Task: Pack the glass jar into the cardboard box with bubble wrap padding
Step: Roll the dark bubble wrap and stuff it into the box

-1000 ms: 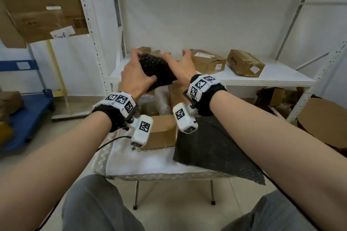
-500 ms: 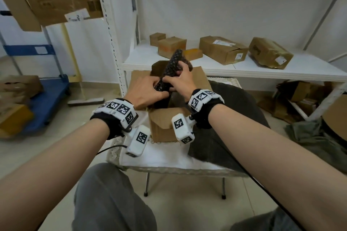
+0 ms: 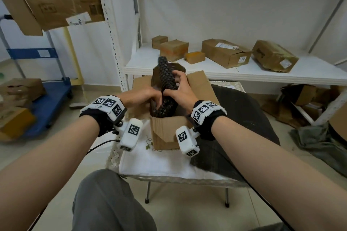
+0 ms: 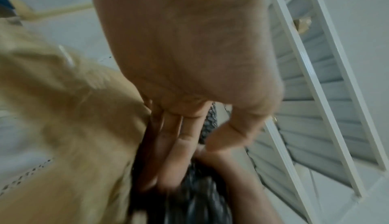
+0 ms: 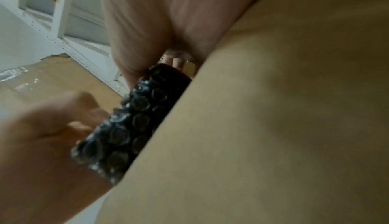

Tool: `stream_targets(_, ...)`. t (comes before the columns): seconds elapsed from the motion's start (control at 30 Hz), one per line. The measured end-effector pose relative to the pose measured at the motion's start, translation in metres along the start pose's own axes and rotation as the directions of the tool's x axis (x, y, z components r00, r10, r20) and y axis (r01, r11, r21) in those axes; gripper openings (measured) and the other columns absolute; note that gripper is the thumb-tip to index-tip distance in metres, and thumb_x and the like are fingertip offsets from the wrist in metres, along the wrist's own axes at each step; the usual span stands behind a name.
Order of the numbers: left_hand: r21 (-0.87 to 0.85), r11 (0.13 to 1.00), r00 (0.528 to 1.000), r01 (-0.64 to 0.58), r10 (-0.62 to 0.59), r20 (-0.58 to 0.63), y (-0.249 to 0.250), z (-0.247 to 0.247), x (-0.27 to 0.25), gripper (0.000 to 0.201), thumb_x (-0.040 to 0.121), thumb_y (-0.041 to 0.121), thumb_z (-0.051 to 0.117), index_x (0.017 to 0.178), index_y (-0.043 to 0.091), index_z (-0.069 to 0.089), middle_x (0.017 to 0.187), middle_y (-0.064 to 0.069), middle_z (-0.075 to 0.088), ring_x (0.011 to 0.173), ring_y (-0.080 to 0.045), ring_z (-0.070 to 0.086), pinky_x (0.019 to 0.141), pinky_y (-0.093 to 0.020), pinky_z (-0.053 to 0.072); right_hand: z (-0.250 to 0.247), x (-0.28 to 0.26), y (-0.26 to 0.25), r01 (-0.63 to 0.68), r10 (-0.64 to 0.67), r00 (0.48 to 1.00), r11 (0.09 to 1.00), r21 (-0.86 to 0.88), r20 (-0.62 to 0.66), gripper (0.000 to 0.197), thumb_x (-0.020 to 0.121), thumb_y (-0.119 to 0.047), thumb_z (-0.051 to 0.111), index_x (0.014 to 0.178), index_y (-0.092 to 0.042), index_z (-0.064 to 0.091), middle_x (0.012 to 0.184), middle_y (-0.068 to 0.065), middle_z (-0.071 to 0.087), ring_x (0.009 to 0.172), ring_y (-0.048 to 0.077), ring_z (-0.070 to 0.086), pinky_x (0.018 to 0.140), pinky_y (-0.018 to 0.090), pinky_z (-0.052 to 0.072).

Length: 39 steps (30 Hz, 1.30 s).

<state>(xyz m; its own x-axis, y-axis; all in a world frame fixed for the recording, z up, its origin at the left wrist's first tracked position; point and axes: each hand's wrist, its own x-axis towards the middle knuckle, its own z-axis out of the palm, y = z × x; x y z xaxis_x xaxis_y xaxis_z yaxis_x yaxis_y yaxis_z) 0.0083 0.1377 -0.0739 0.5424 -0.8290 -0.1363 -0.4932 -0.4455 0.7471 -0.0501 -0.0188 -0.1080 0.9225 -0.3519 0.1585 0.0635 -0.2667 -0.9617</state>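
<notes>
– Where is the jar?
– I can't see it. My left hand (image 3: 144, 95) and right hand (image 3: 180, 90) grip the black bubble wrap (image 3: 166, 88), half down in the box (image 3: 165, 131).
– Your left fingers (image 4: 168, 152)?
– Blurry, tucked beside the wrap.

Item count, head view: two hands, the left hand (image 3: 142, 96) and the right hand (image 3: 180, 90); one open cardboard box (image 3: 167, 131); one black bubble wrap bundle (image 3: 166, 82); five closed cartons on the white shelf (image 3: 244, 73); one dark sheet (image 3: 244, 118) on the folding table (image 3: 150, 163); one blue cart (image 3: 47, 99).
</notes>
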Motion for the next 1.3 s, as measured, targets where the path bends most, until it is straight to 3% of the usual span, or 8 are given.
stream_targets(0.1, 0.078, 0.996, 0.987, 0.033, -0.02, -0.159, -0.009, -0.021, 0.014, 0.024, 0.09, 0.004, 0.053, 0.074, 0.01, 0.07, 0.091, -0.012, 0.071, 0.078, -0.013, 0.063, 0.077, -0.019, 0.049, 0.005, 0.0, 0.0, -0.011, 0.016, 0.997, 0.998, -0.058, 0.079, 0.072, 0.082, -0.007, 0.071, 0.141, -0.016, 0.031, 0.127, 0.007, 0.045, 0.12, 0.019, 0.048, 0.107, 0.037, 0.041)
stream_targets(0.23, 0.113, 0.989, 0.973, 0.094, -0.067, -0.223, -0.008, -0.034, 0.039, 0.012, 0.098, 0.017, 0.051, 0.091, 0.012, 0.06, 0.102, -0.015, 0.072, 0.075, -0.02, 0.063, 0.076, -0.034, 0.046, 0.013, 0.003, 0.004, -0.115, 0.129, 0.984, 0.986, -0.12, 0.122, 0.063, 0.089, -0.034, 0.066, 0.139, -0.015, 0.032, 0.13, 0.011, 0.057, 0.119, 0.027, 0.057, 0.106, 0.047, 0.044)
stream_targets(0.37, 0.06, 0.99, 0.977, 0.129, -0.117, -0.18, 0.009, -0.032, 0.056, 0.042, 0.1, 0.046, 0.042, 0.096, 0.013, 0.067, 0.089, -0.011, 0.075, 0.089, -0.032, 0.068, 0.081, -0.035, 0.043, 0.009, 0.003, 0.004, -0.171, 0.196, 0.963, 0.975, -0.143, 0.186, 0.061, 0.079, -0.046, 0.068, 0.128, -0.021, 0.042, 0.125, 0.007, 0.062, 0.114, 0.025, 0.06, 0.105, 0.045, 0.045)
stream_targets(0.53, 0.267, 0.937, 0.96, 0.225, -0.166, -0.225, 0.003, -0.035, 0.071, 0.076, 0.088, 0.053, 0.063, 0.143, 0.009, 0.036, 0.127, -0.011, 0.062, 0.114, -0.026, 0.06, 0.1, -0.034, 0.044, 0.017, 0.001, 0.005, -0.092, 0.208, 0.907, 0.947, -0.308, 0.366, 0.1, 0.068, -0.07, 0.063, 0.149, -0.024, 0.029, 0.143, 0.006, 0.049, 0.127, 0.026, 0.051, 0.11, 0.043, 0.041)
stream_targets(0.67, 0.304, 0.932, 0.973, 0.196, -0.146, -0.181, -0.018, -0.042, 0.088, 0.112, 0.058, 0.076, 0.06, 0.146, 0.01, 0.039, 0.14, -0.01, 0.055, 0.123, -0.026, 0.056, 0.109, -0.042, 0.041, 0.023, 0.007, 0.014, -0.168, 0.278, 0.927, 0.908, -0.385, 0.25, 0.129, 0.042, -0.098, 0.056, 0.141, -0.016, 0.039, 0.131, 0.006, 0.06, 0.114, 0.024, 0.061, 0.101, 0.044, 0.048)
stream_targets(0.83, 0.312, 0.925, 0.965, 0.217, -0.155, -0.212, -0.021, -0.043, 0.089, 0.084, 0.084, 0.046, 0.07, 0.15, 0.009, 0.033, 0.144, -0.013, 0.051, 0.126, -0.029, 0.053, 0.11, -0.042, 0.039, 0.012, 0.001, 0.007, -0.163, 0.248, 0.941, 0.928, -0.335, 0.229, 0.095, 0.067, -0.077, 0.062, 0.134, -0.013, 0.042, 0.121, 0.003, 0.057, 0.106, 0.02, 0.058, 0.087, 0.036, 0.049)
stream_targets(0.97, 0.331, 0.915, 0.96, 0.229, -0.158, -0.23, -0.023, -0.044, 0.09, 0.079, 0.088, 0.035, 0.07, 0.151, 0.008, 0.029, 0.142, -0.016, 0.051, 0.126, -0.03, 0.052, 0.108, -0.039, 0.038, 0.008, 0.0, 0.009, -0.136, 0.21, 0.947, 0.948, -0.288, 0.244, 0.049, 0.081, -0.055, 0.068, 0.098, -0.018, 0.041, 0.083, -0.004, 0.042, 0.071, 0.012, 0.039, 0.061, 0.029, 0.032)
stream_targets(1.3, 0.364, 0.898, 0.961, 0.247, -0.178, -0.213, -0.038, -0.049, 0.088, 0.078, 0.087, 0.034, 0.071, 0.148, 0.013, 0.029, 0.138, -0.018, 0.052, 0.122, -0.031, 0.053, 0.105, -0.038, 0.039, 0.02, 0.006, 0.005, -0.039, 0.225, 0.908, 0.885, -0.464, 0.353, 0.05, 0.078, -0.049, 0.077, 0.089, -0.018, 0.038, 0.071, -0.003, 0.041, 0.063, 0.014, 0.037, 0.057, 0.03, 0.031)
